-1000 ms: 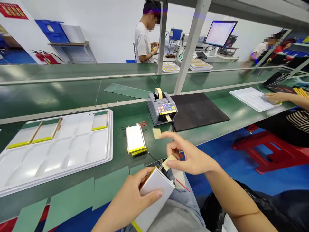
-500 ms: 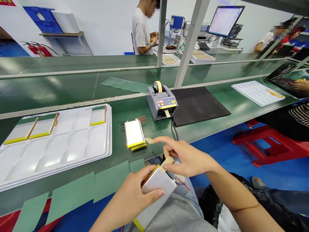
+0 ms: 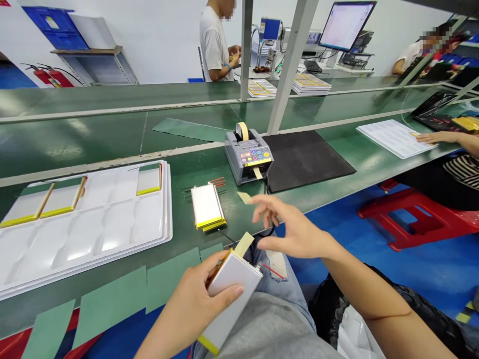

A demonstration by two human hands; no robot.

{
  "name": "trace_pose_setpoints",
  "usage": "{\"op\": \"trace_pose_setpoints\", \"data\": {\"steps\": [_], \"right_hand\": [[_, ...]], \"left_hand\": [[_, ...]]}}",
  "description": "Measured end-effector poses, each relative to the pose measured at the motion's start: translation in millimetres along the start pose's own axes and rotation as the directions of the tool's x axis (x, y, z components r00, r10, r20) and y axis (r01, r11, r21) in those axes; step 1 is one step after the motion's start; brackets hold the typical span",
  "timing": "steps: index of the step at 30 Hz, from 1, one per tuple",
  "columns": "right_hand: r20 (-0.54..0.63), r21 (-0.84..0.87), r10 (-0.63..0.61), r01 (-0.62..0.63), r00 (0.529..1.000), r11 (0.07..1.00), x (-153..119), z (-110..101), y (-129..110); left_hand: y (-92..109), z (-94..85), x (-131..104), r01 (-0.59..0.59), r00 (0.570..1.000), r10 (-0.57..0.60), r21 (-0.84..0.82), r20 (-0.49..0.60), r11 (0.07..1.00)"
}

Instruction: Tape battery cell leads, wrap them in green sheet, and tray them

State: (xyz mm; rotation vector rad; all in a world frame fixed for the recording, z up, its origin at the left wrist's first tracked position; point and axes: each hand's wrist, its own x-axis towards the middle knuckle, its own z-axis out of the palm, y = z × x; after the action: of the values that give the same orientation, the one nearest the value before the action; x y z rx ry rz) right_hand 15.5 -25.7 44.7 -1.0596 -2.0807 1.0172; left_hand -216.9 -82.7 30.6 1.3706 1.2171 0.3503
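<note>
My left hand [image 3: 198, 295] is closed around a silver pouch battery [image 3: 239, 279] with yellow tape at its lower end, held tilted above my lap. From its top edge sticks up a strip of cream tape [image 3: 244, 245]; a red and a black wire also come out of that end. My right hand [image 3: 294, 222] hovers apart from the battery, fingers spread. A second short piece of tape [image 3: 244, 198] clings to its index fingertip. Beyond the hands, a small stack of similar batteries [image 3: 207, 205] lies on the green bench, wires pointing away.
A grey tape dispenser [image 3: 249, 158] with tape poking out stands beside a black mat [image 3: 310, 159]. White trays [image 3: 112, 212] with several batteries lie left. A co-worker's hand [image 3: 436, 137] touches a white tray [image 3: 389, 137] at right. Green sheets [image 3: 112, 306] hang along the near edge.
My right hand has let go of the tape strip on the battery and lifted away, its fingers spreading. The battery has shifted slightly left. At right, a co-worker's hand has reached onto the tray.
</note>
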Motion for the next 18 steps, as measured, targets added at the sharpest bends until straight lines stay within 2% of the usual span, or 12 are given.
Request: {"op": "trace_pose_setpoints", "data": {"steps": [1,3,5,7,11,18], "right_hand": [[0.012,0.071,-0.010,0.010,1.000,0.997,-1,-4,-1],[0.143,0.127,-0.008,-0.010,0.990,0.992,-3,-11,-5],[0.317,0.054,-0.006,-0.012,0.948,0.998,-3,-14,-9],[0.417,-0.065,-0.007,0.038,0.909,0.997,-2,-12,-11],[0.468,-0.204,0.007,0.100,0.884,0.974,1,-5,-9],[0.482,-0.268,0.038,0.107,0.875,0.957,3,-3,-8]], "left_hand": [[-2,-1.3,0,-0.001,1.000,0.001,-0.003,-0.005,1.000],[-6,-2.9,2,-0.008,1.000,0.008,0.009,-0.005,1.000],[-10,-3.1,3,-0.016,1.000,0.016,0.014,0.006,1.000],[-13,-2.3,3,-0.017,0.999,0.017,0.016,0.029,1.000],[-13,-0.7,3,-0.022,0.998,0.020,0.029,0.060,0.999],[-7,0.4,1,-0.013,0.998,0.010,0.036,0.068,0.999]]}}
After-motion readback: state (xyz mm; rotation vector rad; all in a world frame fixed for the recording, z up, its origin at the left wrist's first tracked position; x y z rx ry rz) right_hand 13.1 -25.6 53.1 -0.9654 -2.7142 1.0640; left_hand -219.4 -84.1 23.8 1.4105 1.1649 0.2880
